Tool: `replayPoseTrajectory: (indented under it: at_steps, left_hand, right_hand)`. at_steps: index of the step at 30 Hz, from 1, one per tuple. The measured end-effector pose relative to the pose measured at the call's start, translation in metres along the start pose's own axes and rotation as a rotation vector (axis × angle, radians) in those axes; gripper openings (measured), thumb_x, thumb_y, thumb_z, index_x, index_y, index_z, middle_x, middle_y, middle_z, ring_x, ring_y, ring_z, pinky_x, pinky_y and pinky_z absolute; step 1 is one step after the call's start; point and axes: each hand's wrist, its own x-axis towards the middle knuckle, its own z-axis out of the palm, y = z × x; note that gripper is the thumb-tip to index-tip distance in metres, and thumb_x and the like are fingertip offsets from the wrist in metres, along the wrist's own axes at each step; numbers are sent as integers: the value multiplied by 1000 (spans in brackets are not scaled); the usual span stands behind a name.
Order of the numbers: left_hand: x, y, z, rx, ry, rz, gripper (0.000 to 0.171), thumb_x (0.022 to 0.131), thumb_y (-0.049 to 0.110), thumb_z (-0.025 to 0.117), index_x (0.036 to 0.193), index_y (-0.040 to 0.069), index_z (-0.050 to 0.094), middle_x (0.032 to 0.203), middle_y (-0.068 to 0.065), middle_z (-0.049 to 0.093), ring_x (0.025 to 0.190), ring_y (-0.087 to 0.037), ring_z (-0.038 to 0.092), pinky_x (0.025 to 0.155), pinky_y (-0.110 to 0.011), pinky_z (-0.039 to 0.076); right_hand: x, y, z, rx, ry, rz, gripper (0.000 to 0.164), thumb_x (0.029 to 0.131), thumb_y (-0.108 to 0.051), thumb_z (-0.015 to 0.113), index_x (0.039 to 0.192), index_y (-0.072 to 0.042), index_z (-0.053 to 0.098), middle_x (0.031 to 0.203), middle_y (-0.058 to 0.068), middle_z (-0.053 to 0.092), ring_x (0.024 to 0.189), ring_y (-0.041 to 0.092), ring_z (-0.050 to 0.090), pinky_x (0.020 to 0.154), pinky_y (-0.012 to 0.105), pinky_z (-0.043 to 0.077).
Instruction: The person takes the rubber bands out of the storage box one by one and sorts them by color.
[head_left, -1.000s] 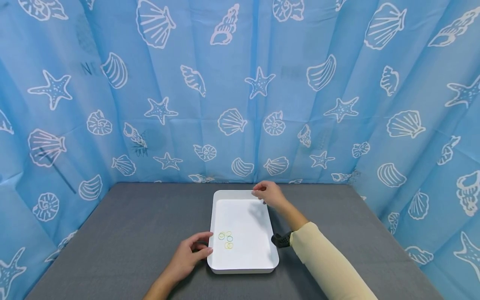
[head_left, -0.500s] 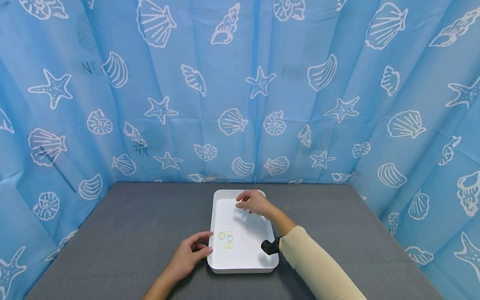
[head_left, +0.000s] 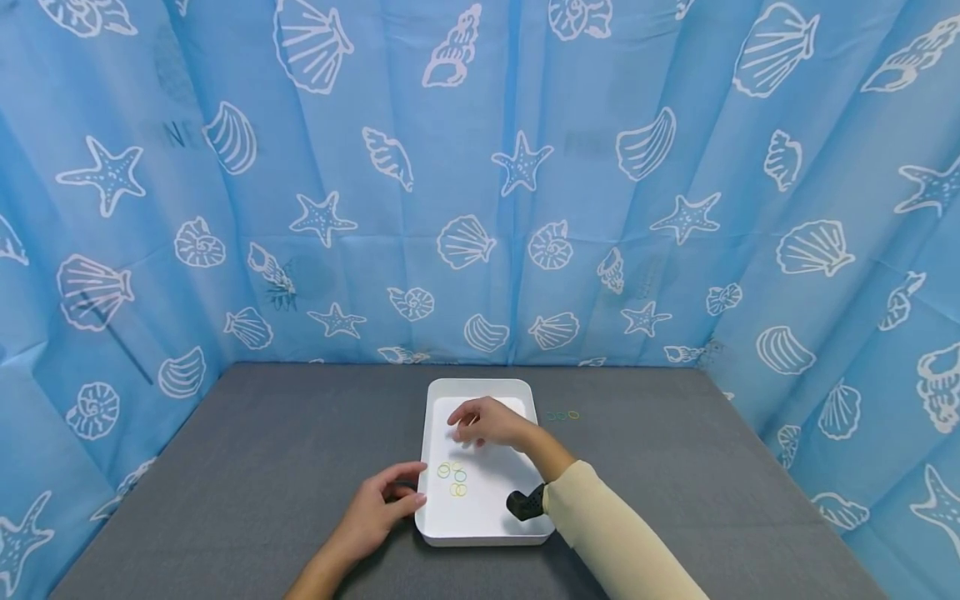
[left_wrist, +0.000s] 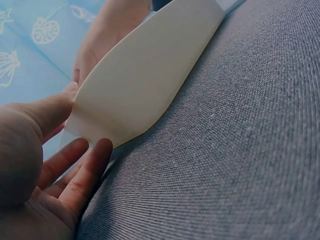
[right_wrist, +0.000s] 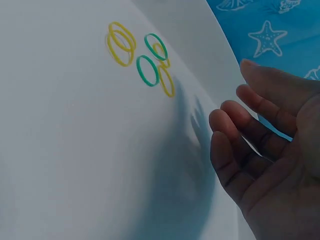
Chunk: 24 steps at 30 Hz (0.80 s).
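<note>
A white tray (head_left: 480,540) lies on the grey table. My left hand (head_left: 378,508) holds its left wall; in the left wrist view the thumb is at the rim and fingertips touch the outer side. Over the tray's middle hovers my right hand (head_left: 487,422), fingers loosely bent with nothing visible between them. Several thin rings that look like rubber bands lie on the tray floor near the left wall. The right wrist view shows overlapping yellow bands (right_wrist: 110,47) and green bands (right_wrist: 138,67), a short way from the right fingertips.
To the tray's right, three more bands (head_left: 573,414) lie in a row on the grey table (head_left: 300,450). A blue curtain (head_left: 480,183) with white shell prints stands behind and at both sides. A black wristband (head_left: 527,503) sits on the right wrist.
My right hand has moved from the tray's far right corner inward and nearer, over the tray's middle. Bands on the table at right have come into view. The left hand and tray have stayed put.
</note>
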Motion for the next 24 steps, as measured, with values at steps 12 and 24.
replayPoseTrajectory:
  at_steps: [12, 24]
  left_hand:
    - [0, 0, 0, -10, -5, 3, 43, 86, 12, 75, 126, 3, 62, 115, -18, 62, 87, -19, 63, 70, -26, 49]
    - [1, -1, 0, 0, -2, -12, 42, 87, 9, 73, 127, 2, 61, 116, -19, 61, 88, -21, 62, 69, -26, 49]
  right_hand:
    - [-2, 2, 6, -89, -136, 34, 13, 86, -2, 71, 99, -4, 72, 78, -2, 61, 67, 10, 49, 60, 24, 40]
    - [0, 5, 8, -180, -189, 18, 12, 81, 3, 74, 86, -7, 73, 67, -2, 54, 61, 10, 45, 57, 24, 34]
